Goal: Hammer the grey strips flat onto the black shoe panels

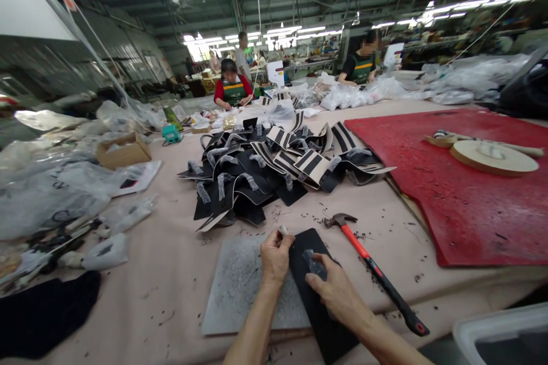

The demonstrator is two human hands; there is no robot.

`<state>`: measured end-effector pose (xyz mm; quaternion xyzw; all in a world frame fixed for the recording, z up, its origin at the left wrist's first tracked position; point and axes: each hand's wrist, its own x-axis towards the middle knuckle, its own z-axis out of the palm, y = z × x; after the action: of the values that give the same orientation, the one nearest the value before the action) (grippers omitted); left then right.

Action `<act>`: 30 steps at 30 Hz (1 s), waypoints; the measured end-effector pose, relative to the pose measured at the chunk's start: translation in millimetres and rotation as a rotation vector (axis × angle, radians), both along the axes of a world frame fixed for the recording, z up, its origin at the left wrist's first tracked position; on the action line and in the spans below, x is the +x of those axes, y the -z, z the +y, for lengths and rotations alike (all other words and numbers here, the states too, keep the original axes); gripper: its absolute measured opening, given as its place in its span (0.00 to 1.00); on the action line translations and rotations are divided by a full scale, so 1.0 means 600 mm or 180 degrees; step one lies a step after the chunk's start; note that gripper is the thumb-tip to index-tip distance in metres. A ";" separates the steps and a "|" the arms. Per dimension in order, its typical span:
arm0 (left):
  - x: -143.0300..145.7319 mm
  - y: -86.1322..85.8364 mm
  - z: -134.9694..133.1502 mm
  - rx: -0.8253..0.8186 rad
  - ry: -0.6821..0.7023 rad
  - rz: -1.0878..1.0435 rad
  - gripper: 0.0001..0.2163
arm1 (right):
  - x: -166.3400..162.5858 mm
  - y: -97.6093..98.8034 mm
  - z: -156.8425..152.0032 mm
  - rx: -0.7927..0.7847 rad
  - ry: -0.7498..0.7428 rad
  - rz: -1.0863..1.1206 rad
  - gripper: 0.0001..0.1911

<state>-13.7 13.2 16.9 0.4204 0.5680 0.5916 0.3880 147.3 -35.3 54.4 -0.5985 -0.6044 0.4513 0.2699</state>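
Observation:
A black panel (pixel 308 291) lies slanted over the right part of a grey slab (pixel 240 291). My right hand (pixel 336 291) is closed round a plastic-wrapped strap (pixel 314 264) on the panel, thumb on one side and fingers on the other. At the panel's upper left edge, my left hand (pixel 274 256) is pinched closed; a small pale bit shows at its fingertips, too small to name. To the right rests a claw hammer (pixel 363 254) with a red and black handle, apart from both hands.
Beyond the slab is a pile of black and striped panels (pixel 257 168) with wrapped straps. A red mat (pixel 471 205) bears a tape roll (pixel 494 157). Plastic bags (pixel 64 188) and a cardboard box (pixel 123 151) stand left. Two co-workers (pixel 233 88) sit across the table.

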 end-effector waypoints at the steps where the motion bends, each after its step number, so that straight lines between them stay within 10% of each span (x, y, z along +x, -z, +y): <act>1: 0.004 0.004 0.002 -0.0040 0.0044 -0.0014 0.09 | -0.002 0.006 -0.007 -0.0031 0.0022 0.0106 0.25; 9: 0.017 0.011 0.016 -0.0192 0.0279 -0.0157 0.10 | -0.032 0.007 -0.019 -0.1014 0.0641 0.1081 0.32; 18: 0.011 0.020 0.023 -0.0247 0.0429 -0.0430 0.13 | -0.062 0.042 -0.040 -0.0267 0.0755 0.0679 0.28; 23: 0.011 0.019 0.015 -0.0352 0.0408 -0.0507 0.15 | -0.046 0.047 -0.046 0.0838 0.0075 -0.0344 0.25; 30: 0.016 0.009 0.011 -0.0291 0.0432 -0.0072 0.13 | -0.025 0.034 -0.039 0.0984 -0.0446 -0.1271 0.24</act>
<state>-4.0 19.6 11.3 0.4331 0.5603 0.5421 0.4524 132.3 -58.9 33.9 -0.5841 -0.7474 0.2440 0.2016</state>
